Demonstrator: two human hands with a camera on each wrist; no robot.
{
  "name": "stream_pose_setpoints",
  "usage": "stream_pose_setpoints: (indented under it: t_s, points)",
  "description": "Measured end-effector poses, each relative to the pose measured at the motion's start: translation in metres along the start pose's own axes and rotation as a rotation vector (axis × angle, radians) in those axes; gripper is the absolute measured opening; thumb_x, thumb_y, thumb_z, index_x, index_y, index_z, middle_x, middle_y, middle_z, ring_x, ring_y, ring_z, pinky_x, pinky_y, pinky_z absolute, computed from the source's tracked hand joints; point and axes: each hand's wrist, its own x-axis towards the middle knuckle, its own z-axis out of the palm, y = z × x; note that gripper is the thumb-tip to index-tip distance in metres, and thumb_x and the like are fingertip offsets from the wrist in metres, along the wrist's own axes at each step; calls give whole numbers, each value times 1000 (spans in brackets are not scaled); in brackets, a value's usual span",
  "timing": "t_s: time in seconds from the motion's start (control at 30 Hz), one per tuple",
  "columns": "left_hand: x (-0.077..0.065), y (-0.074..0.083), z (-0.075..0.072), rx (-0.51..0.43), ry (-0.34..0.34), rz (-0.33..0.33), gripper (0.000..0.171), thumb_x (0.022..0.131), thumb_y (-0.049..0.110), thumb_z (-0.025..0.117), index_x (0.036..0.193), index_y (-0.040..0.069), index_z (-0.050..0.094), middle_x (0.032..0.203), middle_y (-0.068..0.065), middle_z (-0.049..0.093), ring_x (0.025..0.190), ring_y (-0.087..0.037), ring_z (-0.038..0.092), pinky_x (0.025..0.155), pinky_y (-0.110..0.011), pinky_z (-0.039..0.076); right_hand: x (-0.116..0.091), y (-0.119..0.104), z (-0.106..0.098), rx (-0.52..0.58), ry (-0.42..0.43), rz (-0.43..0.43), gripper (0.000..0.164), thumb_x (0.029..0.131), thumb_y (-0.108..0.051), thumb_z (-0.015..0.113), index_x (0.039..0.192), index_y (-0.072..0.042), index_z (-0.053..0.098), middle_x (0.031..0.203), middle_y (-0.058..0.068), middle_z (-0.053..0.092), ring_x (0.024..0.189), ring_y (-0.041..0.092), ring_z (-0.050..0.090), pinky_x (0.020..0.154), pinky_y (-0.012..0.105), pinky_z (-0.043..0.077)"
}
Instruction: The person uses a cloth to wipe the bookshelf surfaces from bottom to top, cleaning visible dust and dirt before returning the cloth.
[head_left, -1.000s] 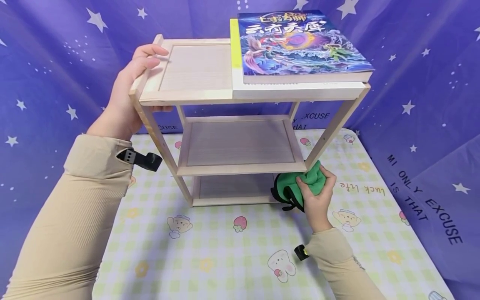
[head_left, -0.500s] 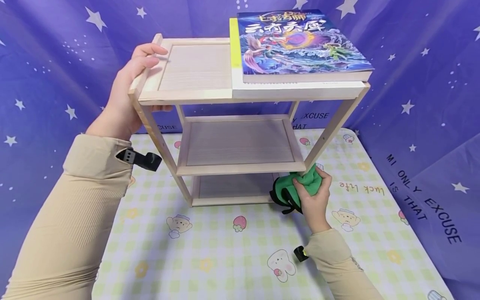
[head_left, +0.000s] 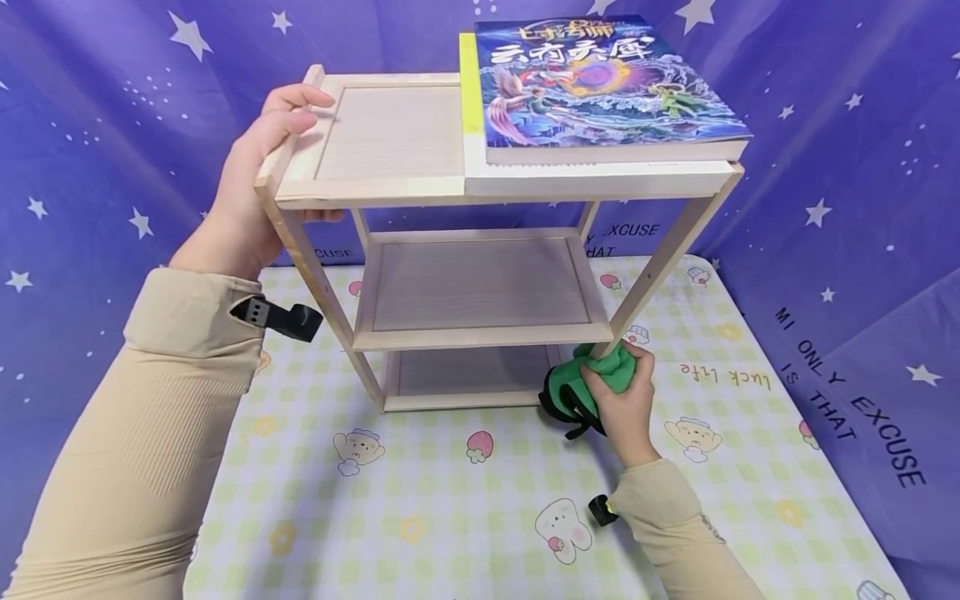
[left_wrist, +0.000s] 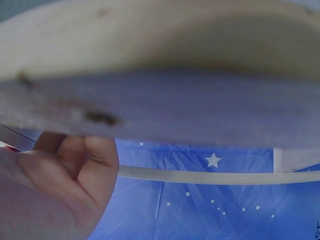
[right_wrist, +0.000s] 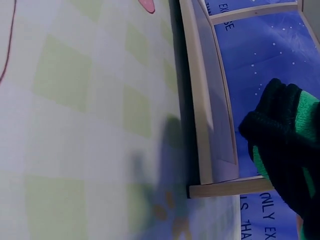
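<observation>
A three-tier wooden shelf [head_left: 480,337] stands on the table in the head view. My left hand [head_left: 251,171] grips the left end of its top tier, thumb and fingers around the side rail. Down at the front right leg, my right hand [head_left: 626,408] holds a bunched green cloth [head_left: 570,387] with black edging. The cloth wraps against that leg near the bottom tier. In the right wrist view the cloth's black edging [right_wrist: 275,125] shows beside the shelf leg [right_wrist: 230,189]. The left wrist view has the left hand [left_wrist: 65,180] under a blurred wooden rail [left_wrist: 160,105].
Two stacked books lie on the top tier's right half: a blue illustrated one [head_left: 600,92] over a white one with a yellow-green spine edge [head_left: 470,83]. A checkered cloth [head_left: 420,500] covers the table. Purple star-patterned curtains [head_left: 847,208] surround it.
My right hand has slid slightly down and to the left along the leg with the green cloth. The left hand, shelf and books look nearly unmoved.
</observation>
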Motion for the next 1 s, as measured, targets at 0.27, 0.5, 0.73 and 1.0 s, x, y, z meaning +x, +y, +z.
stream_pose_setpoints:
  t_s: [0.27, 0.5, 0.73, 1.0]
  points:
    - [0, 0, 0, 0, -2, 5, 19, 96, 27, 44, 113, 28, 54, 136, -8, 37, 86, -26, 53, 52, -36, 44, -1, 5, -1, -86, -36, 57, 61, 86, -14, 74, 136, -5, 39, 123, 17, 62, 92, -6, 52, 80, 14, 41]
    - [1, 0, -1, 8, -4, -6, 18, 96, 28, 46, 112, 29, 54, 136, -8, 36, 92, -27, 52, 52, -36, 44, -3, 9, -2, -184, -76, 60, 60, 88, -20, 71, 136, -5, 38, 123, 19, 63, 96, 9, 56, 77, 12, 41]
    - [0, 1, -2, 28, -1, 2, 19, 95, 30, 46, 113, 29, 53, 132, -9, 37, 89, -27, 53, 52, -35, 45, -3, 12, -4, -224, -113, 91, 63, 88, -21, 71, 138, -6, 37, 124, 23, 61, 103, 29, 59, 83, 29, 44]
    - [0, 2, -1, 35, -6, -6, 18, 96, 29, 45, 113, 29, 53, 130, -7, 38, 82, -25, 55, 52, -36, 46, -4, 5, -9, -280, -143, 115, 63, 88, -21, 71, 139, -7, 37, 122, 25, 60, 102, 34, 59, 85, 43, 45]
